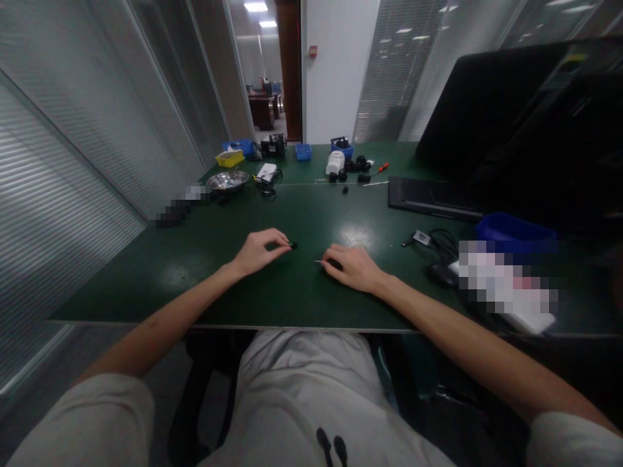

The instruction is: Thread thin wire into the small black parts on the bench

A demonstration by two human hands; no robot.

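Observation:
Just above the green table (311,305), my left hand (260,251) is closed in a pinch, with a small black part (293,245) at the fingertips. My right hand (354,267) lies to its right, thumb and forefinger pinched on a thin, pale, pin-like piece (318,261) that points left toward the other hand. A gap separates the two hands, and the pieces do not touch. Both are too small for me to make out their exact kind. The remaining fingers of my right hand are curled and partly hidden.
A metal bowl (228,182), a yellow tray (230,158) and a small blue bin (303,152) stand far back. Black parts and an orange-handled screwdriver (383,167) lie rear right. Rightward are a keyboard (433,198), a mouse (442,274), a large blue bin (516,230) and a monitor (491,110).

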